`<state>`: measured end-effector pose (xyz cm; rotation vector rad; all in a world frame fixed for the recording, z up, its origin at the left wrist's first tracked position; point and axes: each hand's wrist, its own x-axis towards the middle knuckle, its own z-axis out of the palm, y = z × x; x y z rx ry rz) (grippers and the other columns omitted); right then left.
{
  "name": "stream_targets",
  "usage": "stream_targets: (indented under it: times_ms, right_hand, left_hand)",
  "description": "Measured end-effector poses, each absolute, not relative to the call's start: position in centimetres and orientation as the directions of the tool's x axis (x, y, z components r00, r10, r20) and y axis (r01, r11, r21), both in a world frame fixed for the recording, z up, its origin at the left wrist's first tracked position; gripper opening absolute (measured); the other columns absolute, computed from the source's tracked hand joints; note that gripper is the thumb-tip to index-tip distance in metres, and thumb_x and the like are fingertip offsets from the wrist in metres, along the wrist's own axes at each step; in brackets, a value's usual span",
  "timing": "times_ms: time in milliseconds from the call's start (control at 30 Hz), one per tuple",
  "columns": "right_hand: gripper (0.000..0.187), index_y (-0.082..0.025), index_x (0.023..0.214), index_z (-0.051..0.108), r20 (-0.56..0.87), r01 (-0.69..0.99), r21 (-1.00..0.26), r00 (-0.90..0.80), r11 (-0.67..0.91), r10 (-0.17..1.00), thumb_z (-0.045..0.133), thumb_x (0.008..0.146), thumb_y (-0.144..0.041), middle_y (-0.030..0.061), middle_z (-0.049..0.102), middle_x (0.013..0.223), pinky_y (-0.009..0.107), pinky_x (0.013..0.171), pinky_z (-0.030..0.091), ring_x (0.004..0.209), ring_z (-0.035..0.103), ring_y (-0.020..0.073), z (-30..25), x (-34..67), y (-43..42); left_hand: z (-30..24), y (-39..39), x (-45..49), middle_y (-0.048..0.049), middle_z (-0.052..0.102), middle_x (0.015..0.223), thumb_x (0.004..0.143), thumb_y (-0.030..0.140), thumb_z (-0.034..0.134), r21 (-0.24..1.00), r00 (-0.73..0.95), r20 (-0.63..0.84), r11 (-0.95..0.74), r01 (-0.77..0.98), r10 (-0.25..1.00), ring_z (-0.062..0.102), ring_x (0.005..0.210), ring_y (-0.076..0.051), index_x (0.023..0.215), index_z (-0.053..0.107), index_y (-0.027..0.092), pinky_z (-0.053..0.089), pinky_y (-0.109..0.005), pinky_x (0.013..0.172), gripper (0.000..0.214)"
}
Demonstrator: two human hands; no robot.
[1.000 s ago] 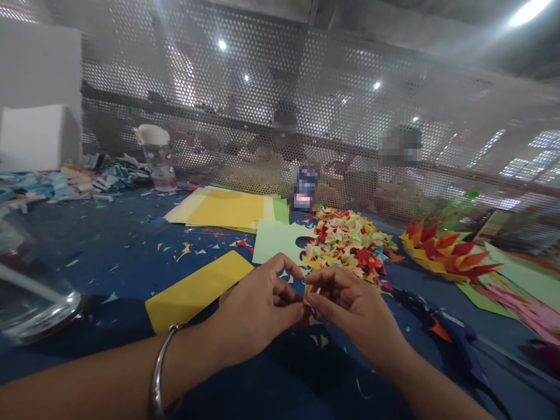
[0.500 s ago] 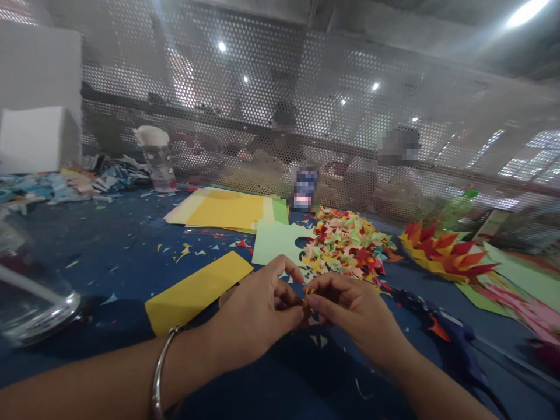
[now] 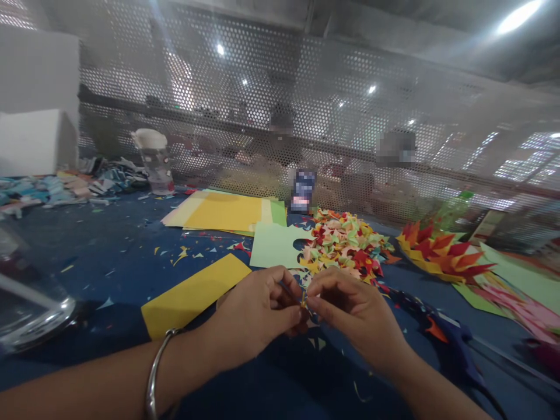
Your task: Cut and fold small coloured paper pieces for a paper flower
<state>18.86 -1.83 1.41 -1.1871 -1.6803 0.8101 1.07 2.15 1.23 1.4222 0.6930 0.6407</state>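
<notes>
Left hand (image 3: pixel 254 318) and right hand (image 3: pixel 361 312) pinch a yellow scrap (image 3: pixel 303 301); cutouts (image 3: pixel 345 242) lie heaped beyond; glue gun (image 3: pixel 457 344) at right.

Place: a paper-craft workspace, apparently in a workshop hall
Tabletop (image 3: pixel 114 236): dark blue, strewn with paper scraps (image 3: pixel 182 254)
Tool (image 3: pixel 455 344): blue, apparently a glue gun
Paper: stacked coloured sheets (image 3: pixel 223 211), heaped cut pieces (image 3: pixel 345 242)
Divider: perforated screen (image 3: pixel 249 108), people (image 3: pixel 280 131) beyond
Overhead: bright lamp (image 3: pixel 518 16)
</notes>
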Motion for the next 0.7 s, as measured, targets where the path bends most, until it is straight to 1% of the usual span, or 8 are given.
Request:
stream_targets:
  times_ms: [167,267,400,567,700]
  right_hand:
    - [0.004,-0.021,0.08,0.063,0.317,0.34,-0.869,-0.171,0.358,0.933,0.064,0.081,-0.025,0.0016,0.06,0.085,0.025,0.057,0.045,0.07,0.056,0.0122,1.42,18.66,-1.87]
    - [0.005,-0.021,0.081,0.063,0.3,0.324,-0.881,-0.18,0.344,0.937,0.063,0.082,-0.026,0.0011,0.059,0.084,0.025,0.058,0.045,0.068,0.055,0.0116,1.32,18.69,-1.98]
    - [0.008,-0.021,0.081,0.062,0.257,0.295,-0.907,-0.178,0.301,0.95,0.064,0.081,-0.028,0.0002,0.058,0.081,0.026,0.057,0.045,0.063,0.053,0.0103,1.34,18.8,-1.97]
    - [0.008,-0.021,0.083,0.063,0.248,0.271,-0.918,-0.176,0.289,0.953,0.064,0.082,-0.028,0.0006,0.058,0.083,0.025,0.057,0.045,0.064,0.054,0.0105,1.36,18.83,-1.72]
    - [0.009,-0.02,0.082,0.063,0.229,0.256,-0.928,-0.185,0.272,0.956,0.064,0.082,-0.029,0.0009,0.058,0.082,0.025,0.058,0.045,0.064,0.054,0.0108,1.35,18.84,-1.78]
  left_hand:
    - [1.42,2.08,1.17,0.0013,0.065,0.064,0.071,0.023,0.067,0.995,0.665,-0.097,0.098,0.035,0.741,0.063,0.061,-0.014,0.081,0.051,0.017,0.05,-0.027,0.06,0.02]
    - [1.69,1.97,1.12,-0.0001,0.066,0.065,0.071,0.024,0.067,0.988,0.665,-0.14,0.145,0.049,0.734,0.064,0.064,-0.014,0.078,0.054,0.015,0.051,-0.028,0.062,0.017]
    - [1.89,1.88,0.86,-0.0013,0.068,0.068,0.073,0.025,0.066,0.976,0.677,-0.16,0.218,-0.001,0.718,0.066,0.065,-0.014,0.077,0.058,0.014,0.051,-0.027,0.065,0.015]
    - [1.9,1.97,0.77,-0.0016,0.068,0.07,0.072,0.026,0.067,0.959,0.691,-0.187,0.281,-0.025,0.698,0.066,0.065,-0.013,0.074,0.061,0.013,0.05,-0.023,0.062,0.015]
    - [1.97,1.98,0.86,-0.0032,0.068,0.07,0.076,0.028,0.062,0.955,0.687,-0.211,0.295,-0.005,0.696,0.066,0.063,-0.013,0.072,0.062,0.013,0.05,-0.023,0.06,0.016]
